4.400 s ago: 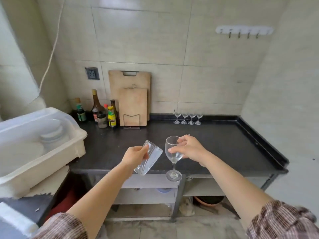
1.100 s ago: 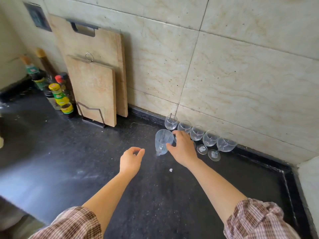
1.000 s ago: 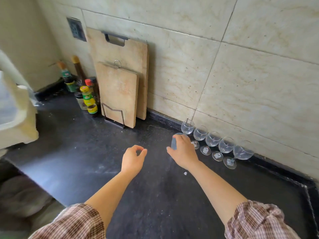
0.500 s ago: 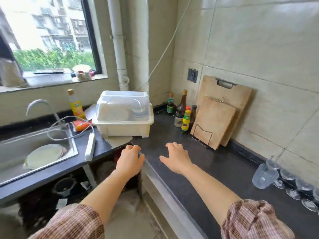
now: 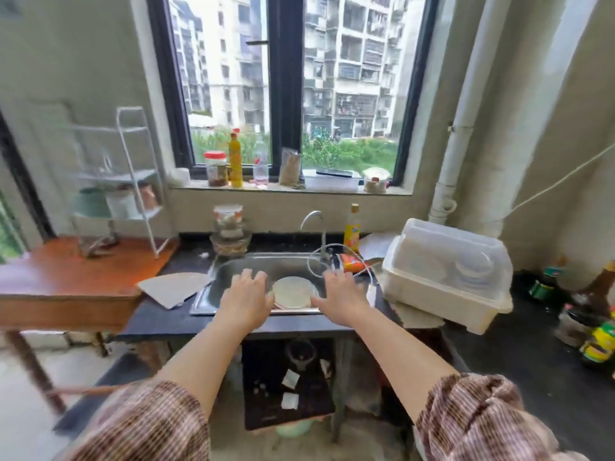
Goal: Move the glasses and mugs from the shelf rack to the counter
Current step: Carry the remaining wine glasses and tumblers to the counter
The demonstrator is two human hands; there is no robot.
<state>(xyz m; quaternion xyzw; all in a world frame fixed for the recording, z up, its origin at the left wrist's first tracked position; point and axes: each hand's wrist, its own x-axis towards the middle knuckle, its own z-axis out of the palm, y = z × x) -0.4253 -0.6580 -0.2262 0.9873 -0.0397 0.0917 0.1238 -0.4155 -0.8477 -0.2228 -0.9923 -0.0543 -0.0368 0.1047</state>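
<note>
A white wire shelf rack [image 5: 133,168] stands on a wooden table [image 5: 60,281] at the left. Its blurred shelves carry a pale green mug [image 5: 90,202], a white mug [image 5: 121,203] and a brownish one [image 5: 148,195]. My left hand [image 5: 244,299] and my right hand [image 5: 339,299] hover in front of the sink [image 5: 239,271], fingers spread, holding nothing. The dark counter [image 5: 532,367] stretches away at the right. The glasses set down there are out of view.
A plate [image 5: 293,292] lies in the sink under a tap [image 5: 314,227]. A white lidded dish box [image 5: 446,274] sits right of the sink, sauce bottles [image 5: 595,314] beyond it. Jars and bottles line the window sill [image 5: 286,188]. Stacked glass containers [image 5: 229,234] stand behind the sink.
My right hand set the tumbler down beside the wine glasses and let go. My view has swung left from the counter to the sink and rack; both hands are empty.
</note>
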